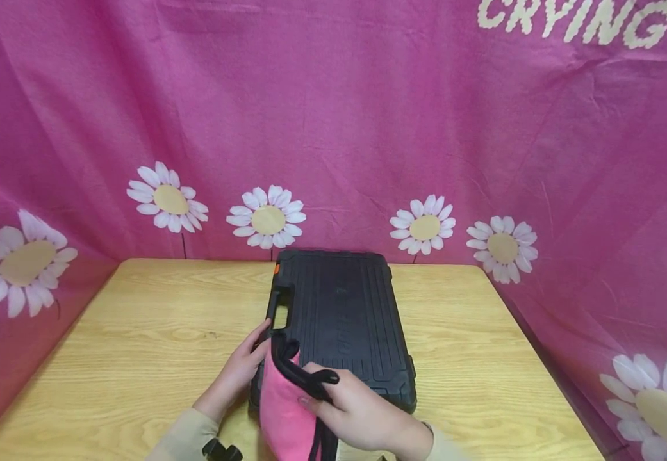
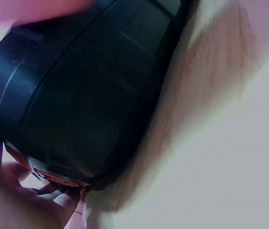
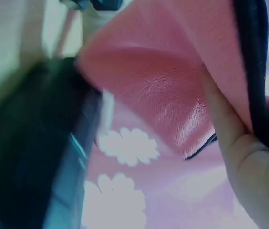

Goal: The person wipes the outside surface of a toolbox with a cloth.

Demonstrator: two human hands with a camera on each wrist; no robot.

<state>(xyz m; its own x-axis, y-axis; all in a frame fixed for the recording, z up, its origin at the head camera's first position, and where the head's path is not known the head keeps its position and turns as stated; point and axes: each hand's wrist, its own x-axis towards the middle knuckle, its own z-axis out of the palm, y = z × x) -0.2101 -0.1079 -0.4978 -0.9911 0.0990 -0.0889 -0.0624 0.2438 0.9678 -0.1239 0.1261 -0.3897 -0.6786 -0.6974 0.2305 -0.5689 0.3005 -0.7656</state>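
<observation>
A black hard plastic case (image 1: pixel 345 301) lies on the wooden table, its handle side facing left. My left hand (image 1: pixel 241 371) grips the case's left side just below the handle opening. In the left wrist view, the fingers (image 2: pixel 65 205) of that hand curl in by an orange latch (image 2: pixel 58 177). My right hand (image 1: pixel 362 410) pinches a pink cloth (image 1: pixel 287 410) by its black edging, in front of the near left part of the case. Soft and folded, the cloth hangs down from the fingers in the right wrist view, partly overlapping the case.
The wooden table (image 1: pixel 183 320) extends on both sides of the case. A pink curtain (image 1: pixel 333 128) with white daisies surrounds the table at the back and sides. A small black object (image 1: pixel 222 451) shows at the left sleeve.
</observation>
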